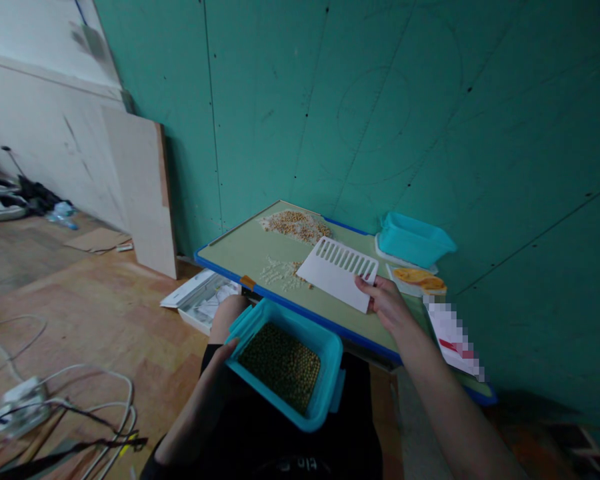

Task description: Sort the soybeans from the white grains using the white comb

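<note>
My left hand (226, 351) grips the rim of a turquoise plastic container (325, 393) above my lap, just below the table's front edge. Dark green and yellowish beans (280, 367) cover its bottom. In my right hand (384, 301) is a white flat scraper (330, 275) with a row of slots, held by its right end low over the table (230, 252). By the scraper's left edge lie scattered pale grains (280, 272) with a few yellow beans. A larger pile of yellow beans and pale grains (300, 225) spreads behind it.
At the table's back right stands another turquoise container (415, 239). Nearer are an orange-yellow item (420, 279) on white and a partly blurred white packet (455, 340). A green wall (300, 100) borders the table. White cables (80, 373) and an open white box (200, 303) lie on the floor.
</note>
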`<action>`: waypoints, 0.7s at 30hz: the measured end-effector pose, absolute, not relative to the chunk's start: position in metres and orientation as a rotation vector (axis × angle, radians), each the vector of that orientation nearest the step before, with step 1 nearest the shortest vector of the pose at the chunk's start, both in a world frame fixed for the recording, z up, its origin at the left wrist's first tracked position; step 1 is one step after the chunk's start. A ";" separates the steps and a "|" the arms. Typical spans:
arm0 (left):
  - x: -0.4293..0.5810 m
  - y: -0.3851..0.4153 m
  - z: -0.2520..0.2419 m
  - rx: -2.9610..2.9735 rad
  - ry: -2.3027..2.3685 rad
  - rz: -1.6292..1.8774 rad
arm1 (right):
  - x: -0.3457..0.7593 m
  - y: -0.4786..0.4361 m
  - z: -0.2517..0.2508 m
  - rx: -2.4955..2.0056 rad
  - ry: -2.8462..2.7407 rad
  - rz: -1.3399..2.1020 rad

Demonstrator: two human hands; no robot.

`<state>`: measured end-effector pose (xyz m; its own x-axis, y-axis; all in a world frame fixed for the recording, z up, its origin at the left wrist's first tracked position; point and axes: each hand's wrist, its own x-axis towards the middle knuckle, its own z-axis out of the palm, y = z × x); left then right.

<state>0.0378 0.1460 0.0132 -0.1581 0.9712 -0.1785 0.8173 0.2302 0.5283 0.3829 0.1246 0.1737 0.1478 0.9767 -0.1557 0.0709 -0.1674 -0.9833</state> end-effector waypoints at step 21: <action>0.034 0.153 0.004 1.664 2.028 0.374 | 0.381 0.119 0.177 -1.438 -1.107 1.228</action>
<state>0.0339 0.1532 0.0043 -0.1400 0.9709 -0.1945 0.8375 0.2209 0.4998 0.3813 0.1192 0.1767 0.0998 0.9802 -0.1710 0.0682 -0.1782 -0.9816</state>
